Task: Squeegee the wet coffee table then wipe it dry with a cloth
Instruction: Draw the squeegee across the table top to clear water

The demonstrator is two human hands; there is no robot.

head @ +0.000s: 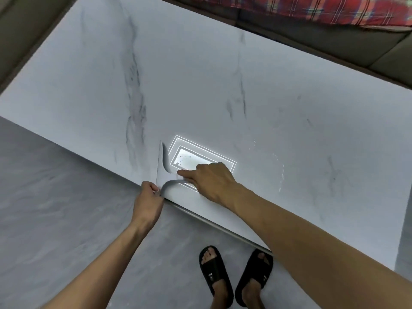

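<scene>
The white marble coffee table [223,85] fills most of the view and reflects a ceiling light near its front edge. A white cloth [163,172] lies there and is hard to tell from the tabletop except by its raised folds. My left hand [148,198] pinches a corner of the cloth right at the table's edge. On the table, my right hand [209,179] reaches left over the cloth, its fingertips pinching a raised fold. No squeegee is in view.
A curved line of water drops [281,172] glints right of my right hand. A grey sofa [334,39] with a red plaid fabric [312,7] runs behind the table. My feet in black slippers [215,275] stand on the grey floor below the front edge.
</scene>
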